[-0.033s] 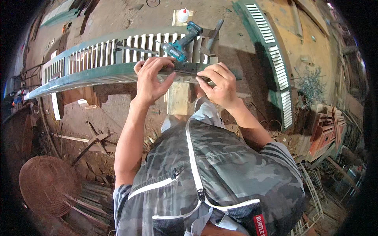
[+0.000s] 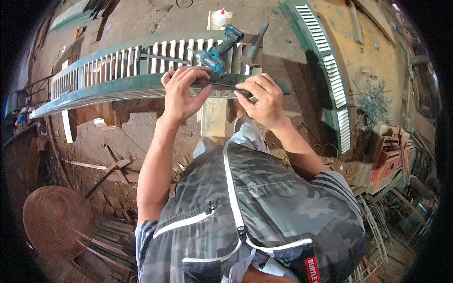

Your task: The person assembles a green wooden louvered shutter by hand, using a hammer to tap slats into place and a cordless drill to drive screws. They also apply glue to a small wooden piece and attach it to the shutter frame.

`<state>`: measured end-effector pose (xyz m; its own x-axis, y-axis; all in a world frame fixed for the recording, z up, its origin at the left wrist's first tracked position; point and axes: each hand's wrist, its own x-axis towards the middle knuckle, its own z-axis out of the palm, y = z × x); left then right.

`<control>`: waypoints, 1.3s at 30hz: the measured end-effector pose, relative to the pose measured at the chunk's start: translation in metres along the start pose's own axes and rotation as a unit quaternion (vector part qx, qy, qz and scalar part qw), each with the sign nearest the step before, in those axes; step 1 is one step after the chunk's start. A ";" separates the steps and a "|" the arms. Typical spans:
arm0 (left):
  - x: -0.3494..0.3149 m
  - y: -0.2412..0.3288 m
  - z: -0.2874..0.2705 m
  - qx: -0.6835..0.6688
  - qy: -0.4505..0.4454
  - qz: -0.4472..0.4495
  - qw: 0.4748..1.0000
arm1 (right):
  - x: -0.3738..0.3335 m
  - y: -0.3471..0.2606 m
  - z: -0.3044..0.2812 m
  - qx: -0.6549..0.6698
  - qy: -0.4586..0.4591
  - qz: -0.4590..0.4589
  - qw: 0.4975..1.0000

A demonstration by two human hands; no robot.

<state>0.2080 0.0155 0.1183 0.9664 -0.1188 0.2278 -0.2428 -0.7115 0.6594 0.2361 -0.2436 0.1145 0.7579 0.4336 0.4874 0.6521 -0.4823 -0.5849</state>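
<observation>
A thin dark strip [image 2: 222, 85] spans the gap between my hands, over the near green edge of a louvred shutter [image 2: 113, 84]. My left hand [image 2: 181, 89] pinches its left end, thumb below and fingers above. At the other end, my right hand [image 2: 261, 94] grips it between thumb and curled fingers. Its exact kind does not show; it appears nearly edge-on. Just beyond my left fingertips, a teal and black cordless drill [image 2: 219, 49] lies on the slats. A dark hammer-like tool [image 2: 255, 45] rests to the drill's right.
Under the shutter is a pale wood block [image 2: 214, 118]. A white bottle with a red tip [image 2: 220, 18] stands beyond it. Another green shutter [image 2: 332, 80] lies at the right. A round wire fan guard [image 2: 59, 222] is at lower left, and stacked timber [image 2: 389, 155] at far right.
The dark strip has tilted between my fingers: its flat face with small holes showed before, and now it looks thinner. My hands have hardly shifted.
</observation>
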 end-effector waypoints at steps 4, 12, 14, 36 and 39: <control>0.000 -0.003 0.000 0.010 0.006 0.028 1.000 | 0.005 -0.007 0.008 -0.037 0.023 -0.016 0.999; 0.001 -0.009 0.007 0.017 0.024 0.041 0.999 | 0.013 0.000 0.021 -0.048 0.034 -0.020 0.998; 0.000 -0.010 0.006 0.014 0.025 0.041 0.999 | 0.013 0.000 0.022 -0.047 0.035 -0.016 0.998; 0.001 -0.013 0.009 0.039 0.025 0.053 0.998 | 0.010 -0.008 0.020 -0.046 0.041 0.084 0.995; -0.001 -0.014 0.011 0.049 0.031 0.055 0.997 | 0.008 -0.011 0.026 -0.079 0.020 0.106 0.991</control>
<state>0.2120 0.0181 0.1007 0.9266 -0.1592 0.3406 -0.3351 -0.7605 0.5562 0.2347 -0.2152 0.1075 0.8762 0.2802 0.3921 0.4704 -0.6740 -0.5696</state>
